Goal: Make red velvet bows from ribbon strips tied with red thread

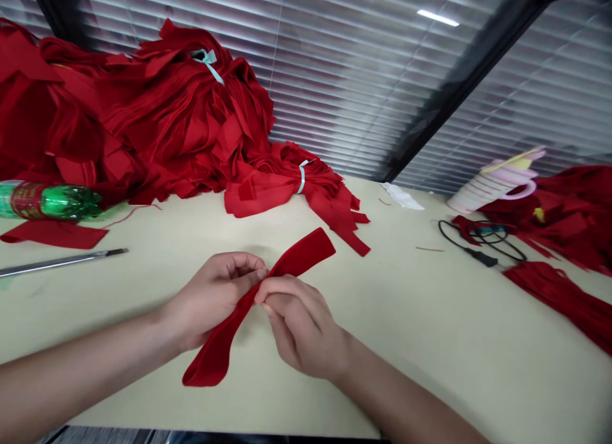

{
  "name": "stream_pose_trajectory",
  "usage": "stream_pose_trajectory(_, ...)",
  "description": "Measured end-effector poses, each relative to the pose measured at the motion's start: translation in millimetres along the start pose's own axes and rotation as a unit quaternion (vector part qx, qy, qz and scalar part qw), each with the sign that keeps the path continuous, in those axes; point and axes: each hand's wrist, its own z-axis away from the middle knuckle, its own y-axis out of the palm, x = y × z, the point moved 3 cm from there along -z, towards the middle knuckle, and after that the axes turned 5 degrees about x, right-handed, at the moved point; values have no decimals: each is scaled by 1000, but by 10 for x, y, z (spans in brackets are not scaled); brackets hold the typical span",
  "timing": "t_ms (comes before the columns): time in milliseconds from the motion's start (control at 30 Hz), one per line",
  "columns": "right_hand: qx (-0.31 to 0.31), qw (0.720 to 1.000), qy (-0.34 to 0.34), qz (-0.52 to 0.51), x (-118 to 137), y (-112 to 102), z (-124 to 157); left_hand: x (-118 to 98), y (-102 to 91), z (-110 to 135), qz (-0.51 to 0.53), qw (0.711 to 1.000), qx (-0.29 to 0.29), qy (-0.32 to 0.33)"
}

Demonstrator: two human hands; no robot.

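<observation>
A red velvet strip (301,256) is bent in the middle, with one end rising toward the far side and the other hanging toward me. My left hand (213,300) pinches it at the bend between thumb and fingertips. My right hand (299,326) grips the same spot from the other side, and its fingers hide the middle of the strip. Both hands are held close together just above the pale table (406,342).
A large heap of red fabric strips (157,125) lies at the far left, beside a bundle tied with pale blue tape (287,185). Also on the table are a green plastic bottle (48,200), a metal-bladed tool (62,262), a black cable (482,243) and more red strips (564,221).
</observation>
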Motion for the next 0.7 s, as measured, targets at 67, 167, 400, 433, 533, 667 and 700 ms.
stream_pose_trajectory(67, 3, 1000, 12, -24, 5, 0, -4, -12, -16, -3, 14, 1000, 7, -5)
stream_pose_trajectory(167, 8, 999, 27, -41, 7, 11, 15, -38, -46, -7, 38, 999, 12, -9)
stream_pose_trajectory(400, -15, 998, 27, -48, -18, 34, 51, -42, -41, -16, 56, 998, 29, 9)
stream_pose_trajectory(433, -22, 999, 24, -44, -23, 31, 50, -44, -39, -14, 60, 998, 28, 10)
stream_pose_trajectory(533, -26, 999, 18, -28, -32, 22, 40, -47, -46, -2, 70, 997, 14, -4)
stream_pose_trajectory(667, -19, 1000, 3, -12, -26, 8, 18, -56, -69, 8, 82, 996, 8, -31)
stream_pose_trajectory(700, -16, 1000, -4, -7, -22, 6, 15, -58, -74, 7, 84, 996, 13, -36)
